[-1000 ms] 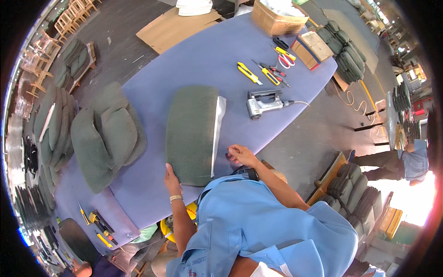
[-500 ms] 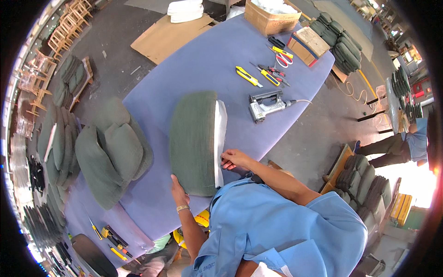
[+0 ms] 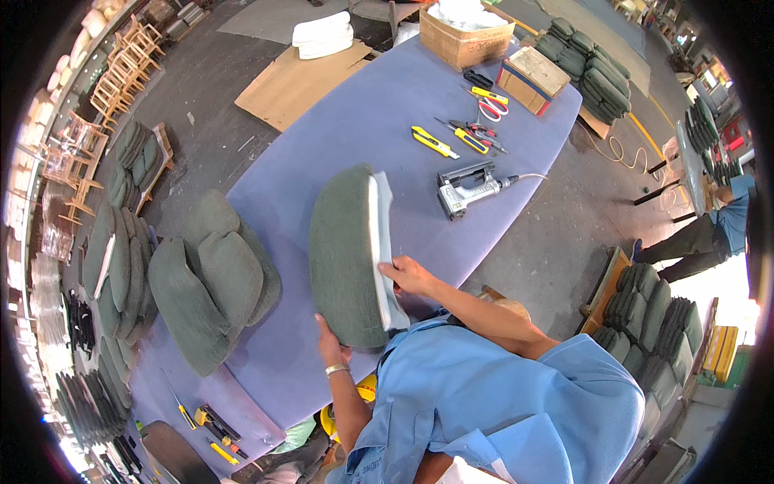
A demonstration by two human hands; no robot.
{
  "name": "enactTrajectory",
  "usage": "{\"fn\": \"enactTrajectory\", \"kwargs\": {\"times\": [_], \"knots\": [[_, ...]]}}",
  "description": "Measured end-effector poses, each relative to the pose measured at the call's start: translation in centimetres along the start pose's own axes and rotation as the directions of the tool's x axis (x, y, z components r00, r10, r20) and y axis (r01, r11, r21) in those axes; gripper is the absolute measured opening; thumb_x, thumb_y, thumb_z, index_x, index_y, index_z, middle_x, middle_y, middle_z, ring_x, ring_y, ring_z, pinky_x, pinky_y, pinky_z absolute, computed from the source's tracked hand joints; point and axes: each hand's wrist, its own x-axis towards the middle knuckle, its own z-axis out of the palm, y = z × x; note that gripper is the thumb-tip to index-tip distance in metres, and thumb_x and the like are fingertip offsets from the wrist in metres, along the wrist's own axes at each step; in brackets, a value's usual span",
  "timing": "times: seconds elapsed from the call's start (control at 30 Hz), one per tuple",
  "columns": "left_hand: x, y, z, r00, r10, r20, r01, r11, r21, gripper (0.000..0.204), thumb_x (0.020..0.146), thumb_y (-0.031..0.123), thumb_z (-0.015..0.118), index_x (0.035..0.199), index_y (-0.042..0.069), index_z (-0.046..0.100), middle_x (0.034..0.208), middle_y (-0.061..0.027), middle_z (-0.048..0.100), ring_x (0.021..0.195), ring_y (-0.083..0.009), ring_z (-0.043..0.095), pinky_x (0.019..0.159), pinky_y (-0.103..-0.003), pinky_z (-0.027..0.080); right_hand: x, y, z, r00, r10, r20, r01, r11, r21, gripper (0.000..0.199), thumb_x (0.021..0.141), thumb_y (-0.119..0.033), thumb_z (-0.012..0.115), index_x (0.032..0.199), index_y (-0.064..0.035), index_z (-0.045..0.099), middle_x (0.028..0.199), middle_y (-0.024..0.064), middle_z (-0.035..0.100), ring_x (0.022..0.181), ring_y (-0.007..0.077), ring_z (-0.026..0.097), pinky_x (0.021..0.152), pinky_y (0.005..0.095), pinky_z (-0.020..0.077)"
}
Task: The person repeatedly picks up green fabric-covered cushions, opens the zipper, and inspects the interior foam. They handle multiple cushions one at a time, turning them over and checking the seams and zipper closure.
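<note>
A dark green upholstered cushion (image 3: 343, 258) stands on the blue-covered table (image 3: 274, 169) in front of me, with a strip of white lining (image 3: 381, 222) showing along its right side. My left hand (image 3: 330, 340) grips the cushion's lower left edge, thumb against the green cloth and fingers partly hidden beneath. The fingers of my right hand (image 3: 409, 276) are closed on the white lining, midway along that side. Beyond the cushion, to the right, lies a silver staple gun (image 3: 468, 189) with an air hose, touched by neither hand.
Several green cushions (image 3: 218, 274) are piled at the left. Farther back lie a yellow utility knife (image 3: 435, 142), red-handled scissors (image 3: 492, 106) and pliers. Two cardboard boxes (image 3: 463, 44) stand at the far end. More tools (image 3: 214, 423) lie near left. A co-worker (image 3: 717, 230) stands at far right.
My right hand has moved up and taken hold of the white lining. The cushion is tilted slightly, and my left hand has slid under its lower edge. The whole view has shifted a little.
</note>
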Motion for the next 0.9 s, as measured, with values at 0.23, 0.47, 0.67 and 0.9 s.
{"fn": "enactTrajectory", "kwargs": {"times": [0.23, 0.47, 0.67, 0.9], "knots": [[-2.0, -5.4, 5.7, 0.948, -0.173, 0.266, 0.182, 0.983, -0.009, 0.077, 0.103, 0.069, 0.04, 0.144, 0.005, 0.051, 0.135, -0.0148, 0.063, 0.119, -0.029, 0.063, 0.091, -0.045, 0.057, -0.3, -10.2, -1.8, 0.968, -0.253, 0.011, 0.252, 0.957, -0.143, 0.051, 0.103, -0.044, 0.054, 0.091, 0.0037, 0.068, 0.071, 0.0169, 0.065, 0.067, 0.0257, 0.063, 0.066, 0.0441, 0.0496], [-2.9, -3.0, 10.0, 0.963, -0.078, 0.259, 0.003, 0.961, 0.277, 0.08, 0.105, 0.068, 0.032, 0.15, 0.003, 0.044, 0.136, -0.016, 0.062, 0.117, -0.0274, 0.065, 0.095, -0.04, 0.055, -1.0, -7.9, -2.7, 0.968, -0.24, -0.071, 0.232, 0.968, -0.097, 0.046, 0.104, -0.04, 0.056, 0.096, 0.0029, 0.07, 0.072, 0.0107, 0.064, 0.069, 0.0165, 0.059, 0.066, 0.0392, 0.0486], [-3.8, -1.4, 13.4, 0.907, 0.229, 0.353, -0.312, 0.929, 0.198, 0.06, 0.112, 0.05, 0.028, 0.158, 0.012, 0.033, 0.153, -0.0099, 0.043, 0.14, -0.0229, 0.044, 0.113, -0.041, 0.042, -0.7, -8.8, -1.4, 0.947, -0.31, 0.084, 0.321, 0.93, -0.177, 0.042, 0.105, -0.037, 0.057, 0.098, 0.0023, 0.071, 0.072, 0.0037, 0.062, 0.07, 0.0101, 0.053, 0.064, 0.034, 0.0463], [-5.5, -2.1, 15.2, 0.904, 0.169, 0.393, -0.313, 0.888, 0.338, 0.053, 0.107, 0.038, 0.042, 0.151, 0.009, 0.041, 0.138, -0.0092, 0.055, 0.122, -0.0225, 0.058, 0.094, -0.041, 0.054, -2.0, -7.5, -3.9, 0.964, -0.263, 0.038, 0.265, 0.94, -0.216, 0.041, 0.098, -0.036, 0.063, 0.094, 0.0044, 0.068, 0.082, 0.0195, 0.064, 0.074, 0.0225, 0.059, 0.07, 0.0415, 0.0487]]}}
